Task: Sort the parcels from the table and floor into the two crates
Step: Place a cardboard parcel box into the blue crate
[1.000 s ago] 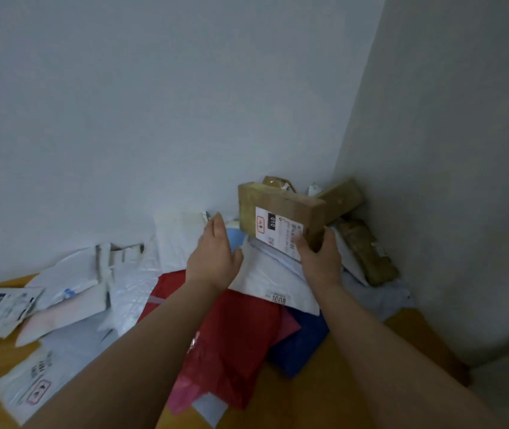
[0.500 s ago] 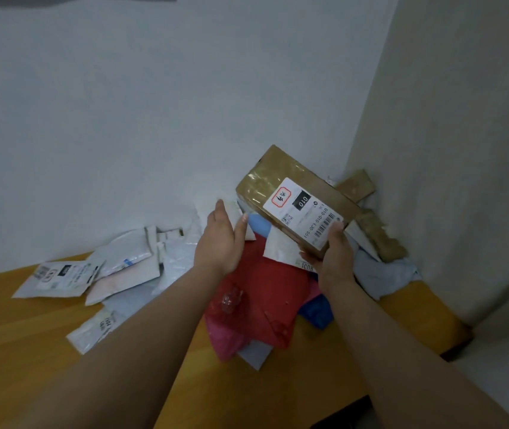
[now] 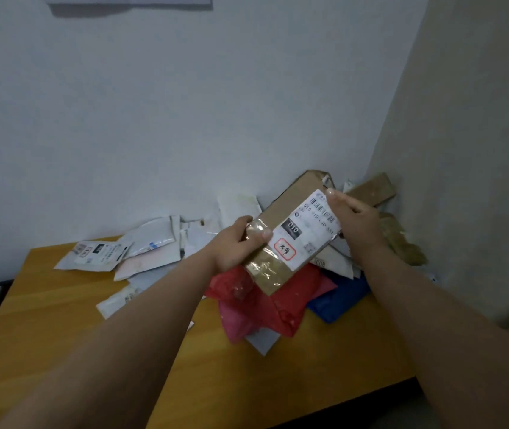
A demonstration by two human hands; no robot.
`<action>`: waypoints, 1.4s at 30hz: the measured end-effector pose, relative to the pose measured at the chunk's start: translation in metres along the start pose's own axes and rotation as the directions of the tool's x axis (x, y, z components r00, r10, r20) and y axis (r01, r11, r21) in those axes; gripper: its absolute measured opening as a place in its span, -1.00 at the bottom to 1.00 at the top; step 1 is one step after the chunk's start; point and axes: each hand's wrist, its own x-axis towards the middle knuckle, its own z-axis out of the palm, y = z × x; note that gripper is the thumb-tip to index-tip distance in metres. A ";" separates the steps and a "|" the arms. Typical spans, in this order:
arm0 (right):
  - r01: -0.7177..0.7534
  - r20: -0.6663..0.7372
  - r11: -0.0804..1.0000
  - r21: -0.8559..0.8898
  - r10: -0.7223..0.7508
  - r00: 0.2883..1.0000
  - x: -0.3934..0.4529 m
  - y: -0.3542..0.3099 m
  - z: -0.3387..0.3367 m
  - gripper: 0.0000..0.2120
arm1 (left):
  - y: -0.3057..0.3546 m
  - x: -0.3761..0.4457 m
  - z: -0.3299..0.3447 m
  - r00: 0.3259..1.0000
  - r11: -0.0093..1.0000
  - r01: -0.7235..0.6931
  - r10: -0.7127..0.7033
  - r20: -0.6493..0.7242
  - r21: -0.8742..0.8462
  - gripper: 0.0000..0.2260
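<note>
Both hands are on the cardboard box [image 3: 290, 239] now, held up above the heap on the wooden table [image 3: 61, 308]. Half a second ago only the right hand [image 3: 355, 224] had it, gripping the near corner from below, while the left hand [image 3: 234, 246] hovered flat and empty beside it. Since then the left hand has closed round the box's lower, tape-shiny end, thumb across the top face, and the right hand has shifted to the far upper edge, fingers curled over the white shipping label [image 3: 305, 233] (the "010" on it reads plainly). The box has also tipped, so that its long side runs from lower left to upper right, label up.

Beneath it the pile lies as before: a red mailer [image 3: 265, 301] directly under the box, a blue bag [image 3: 340, 300] just right of that, and white envelopes [image 3: 142, 252] fanned along the wall to the left. More brown parcels [image 3: 374, 188] sit wedged in the corner behind the right hand.
</note>
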 end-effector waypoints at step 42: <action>-0.041 0.801 0.999 0.000 0.025 0.598 -0.231 0.046 0.334 -0.50 | -0.173 -0.296 -0.120 0.491 0.972 0.179 -0.224 -0.842 -0.154 -0.17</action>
